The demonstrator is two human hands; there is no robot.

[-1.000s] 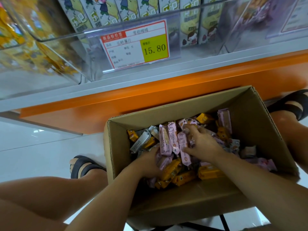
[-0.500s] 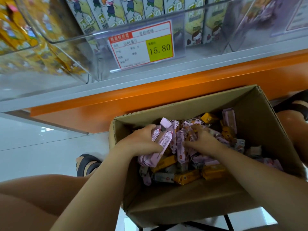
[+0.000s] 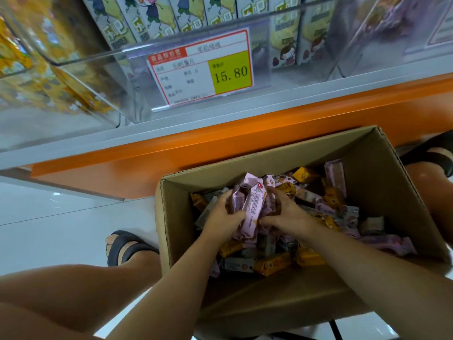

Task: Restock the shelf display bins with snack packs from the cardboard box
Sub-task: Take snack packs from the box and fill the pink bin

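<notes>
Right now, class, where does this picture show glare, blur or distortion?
Head view: the wide lens tilts and bows the orange shelf edge; reflections haze the clear display bin, softening the yellow packs inside; the price tag is legible; the sandal at the right edge smears; left hand, right hand and pink snack packs look sharp.

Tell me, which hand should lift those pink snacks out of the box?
Left, probably. The left hand curls round most of the pink packs, thumb across their front; the right hand only cups their right side.
</notes>
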